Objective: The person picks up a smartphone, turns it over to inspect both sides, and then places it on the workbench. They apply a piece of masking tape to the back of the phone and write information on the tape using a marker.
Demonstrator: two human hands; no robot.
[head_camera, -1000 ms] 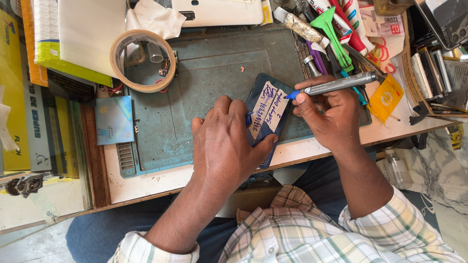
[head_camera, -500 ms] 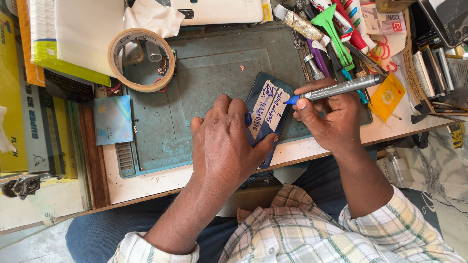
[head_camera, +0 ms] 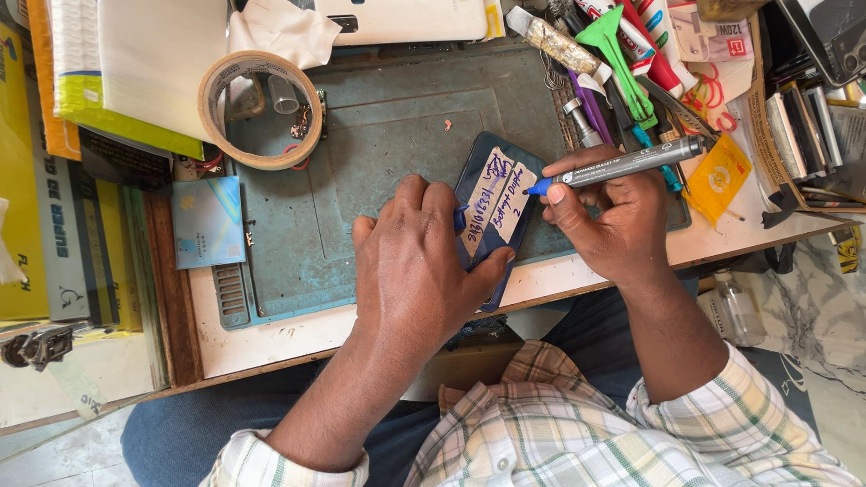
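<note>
A dark blue phone [head_camera: 487,185] lies face down on a green work mat [head_camera: 379,144], with a pale paper label [head_camera: 498,195] stuck on its back. My left hand [head_camera: 419,266] presses flat over the phone's near end and holds it steady. My right hand [head_camera: 613,221] grips a grey marker [head_camera: 622,164] with a blue tip. The tip touches the right edge of the label, which carries blue handwriting.
A roll of tan tape [head_camera: 260,110] sits at the mat's far left. A small blue card [head_camera: 207,221] lies left of the mat. Tools, tubes and a green scraper [head_camera: 622,54] crowd the far right. Yellow boxes [head_camera: 27,180] stand at the left. A white tablet [head_camera: 406,18] lies beyond the mat.
The marker tip has stayed at the label's right edge with only slight shifts of my right hand. My left hand has kept its hold on the phone.
</note>
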